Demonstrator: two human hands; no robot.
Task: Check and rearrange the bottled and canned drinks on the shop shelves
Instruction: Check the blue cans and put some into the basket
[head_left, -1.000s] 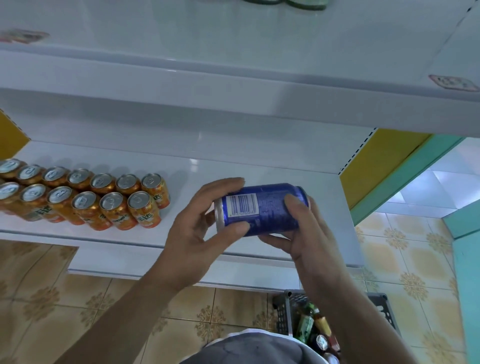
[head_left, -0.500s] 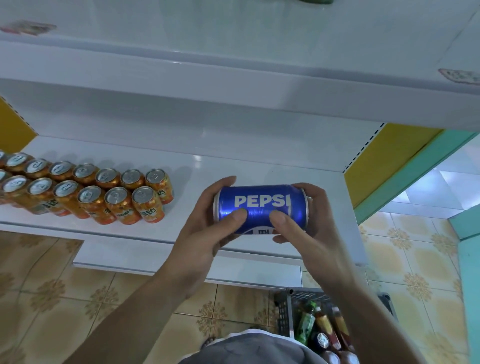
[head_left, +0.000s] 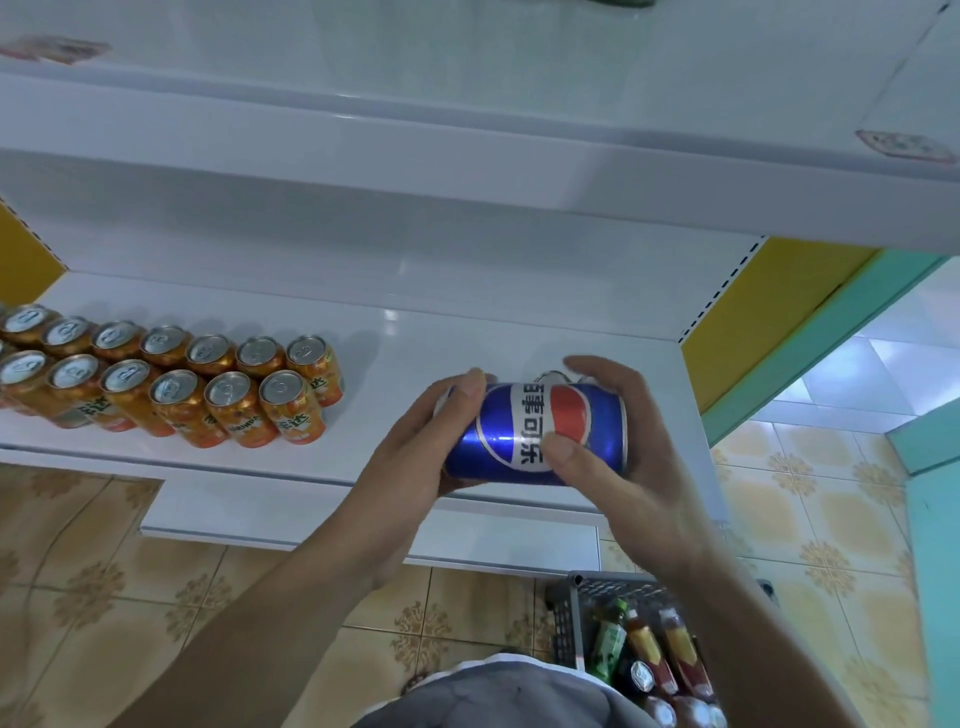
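Over the white shelf (head_left: 426, 332), both hands — left hand (head_left: 415, 452), right hand (head_left: 618, 457) — hold a blue can (head_left: 519, 436).

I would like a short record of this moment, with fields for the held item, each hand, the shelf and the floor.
held item: blue Pepsi can, lying sideways
left hand: grips the can's left end
right hand: grips its right end, thumb across the front
shelf: orange cans upright in two rows, left side
floor: grey basket holding bottles

White shelf (head_left: 467, 338), orange cans (head_left: 171, 384) (two rows) at left
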